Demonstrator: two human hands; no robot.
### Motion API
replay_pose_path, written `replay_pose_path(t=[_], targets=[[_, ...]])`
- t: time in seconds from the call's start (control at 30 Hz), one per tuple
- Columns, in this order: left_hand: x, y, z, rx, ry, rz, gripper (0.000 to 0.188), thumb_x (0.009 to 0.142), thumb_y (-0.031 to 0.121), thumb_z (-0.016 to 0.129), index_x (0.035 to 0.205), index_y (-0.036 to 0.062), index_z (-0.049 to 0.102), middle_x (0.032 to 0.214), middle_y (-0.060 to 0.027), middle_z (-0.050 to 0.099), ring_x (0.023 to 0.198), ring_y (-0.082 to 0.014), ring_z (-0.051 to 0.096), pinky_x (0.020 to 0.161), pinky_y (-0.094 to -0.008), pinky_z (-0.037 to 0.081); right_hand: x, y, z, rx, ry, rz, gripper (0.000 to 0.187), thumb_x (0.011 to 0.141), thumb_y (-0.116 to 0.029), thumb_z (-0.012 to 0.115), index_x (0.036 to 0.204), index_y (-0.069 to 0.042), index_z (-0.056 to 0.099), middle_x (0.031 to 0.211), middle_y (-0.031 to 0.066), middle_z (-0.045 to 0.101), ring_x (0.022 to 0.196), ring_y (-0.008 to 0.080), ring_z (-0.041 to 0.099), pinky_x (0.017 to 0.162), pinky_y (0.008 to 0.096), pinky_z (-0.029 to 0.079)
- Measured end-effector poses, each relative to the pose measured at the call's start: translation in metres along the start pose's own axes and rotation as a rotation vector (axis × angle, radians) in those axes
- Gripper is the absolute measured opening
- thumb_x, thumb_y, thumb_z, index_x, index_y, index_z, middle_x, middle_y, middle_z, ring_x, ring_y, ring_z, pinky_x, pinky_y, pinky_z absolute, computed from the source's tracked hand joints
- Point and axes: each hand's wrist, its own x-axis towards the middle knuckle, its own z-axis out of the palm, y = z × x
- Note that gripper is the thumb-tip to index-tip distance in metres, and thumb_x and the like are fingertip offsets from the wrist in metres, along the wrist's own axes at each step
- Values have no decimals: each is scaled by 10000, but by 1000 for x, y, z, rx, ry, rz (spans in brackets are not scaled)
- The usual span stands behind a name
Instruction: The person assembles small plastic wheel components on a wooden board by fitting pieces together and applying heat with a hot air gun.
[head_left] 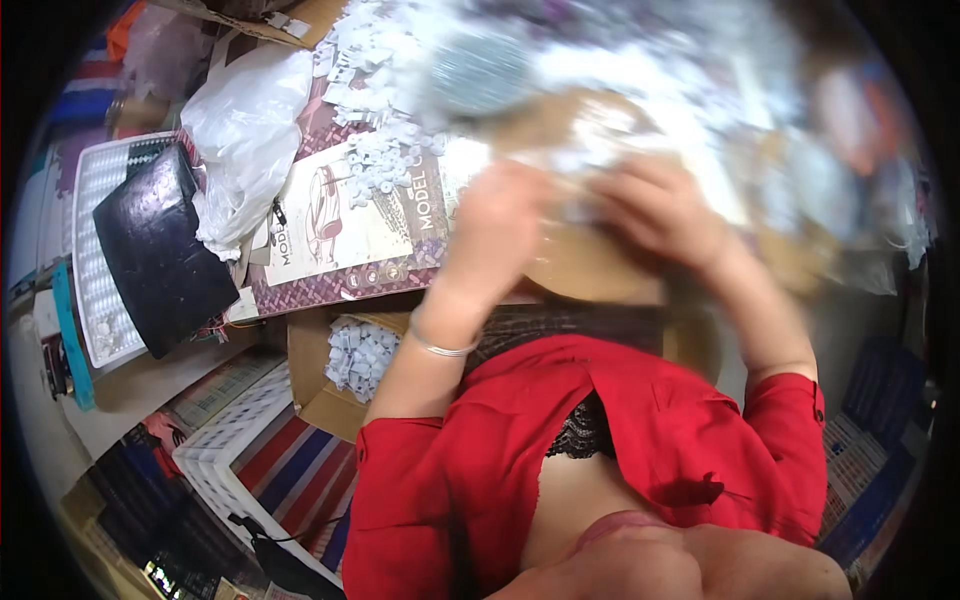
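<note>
Both my hands are over a round brown board-like thing at the table's near edge, blurred by motion. My left hand is at its left side, its fingers too smeared to read. Opposite it, my right hand has its fingers curled inward around something small and pale that I cannot make out. Between the hands and just beyond them, shiny clear plastic and whitish bits catch the light. Small white plastic parts lie loose on the table to the left of my left hand.
A printed sheet covers the table's left part, with a white plastic bag beside it. Further left, a black sheet rests in a white basket. Below the table edge stands a cardboard box of white parts.
</note>
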Motion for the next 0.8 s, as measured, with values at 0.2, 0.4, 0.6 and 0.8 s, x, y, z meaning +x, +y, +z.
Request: replay_pose_path(t=[0.2,0.4,0.6,0.8], targets=[[14,-62,-55,254,93,-213,165,829,-6,660,970,44,731,871,-123,619,784,-284,620,723,-386,505,99,-24,85,-81,-138,13,113,810,-48,587,917,-12,591,901,160,596,816,344,672,678,409,549],[21,-69,-56,297,29,-53,98,804,-23,651,886,24,680,883,-128,611,817,-314,605,759,-388,498,102,-19,84,-137,-200,60,89,821,-58,599,888,-18,641,898,149,625,810,331,676,685,384,560],[11,-51,-62,36,66,-162,99,850,-16,627,944,0,600,916,-163,617,837,-344,612,754,-402,501,25,10,13,-91,132,256,119,828,-103,725,934,-71,683,818,96,630,718,283,645,634,349,543],[22,5,-6,-121,-133,30,252,801,-91,586,1044,-35,618,915,-168,591,881,-343,597,787,-418,495,21,22,15,-250,121,97,123,807,-107,744,912,-89,682,811,55,632,693,244,642,599,322,532]])
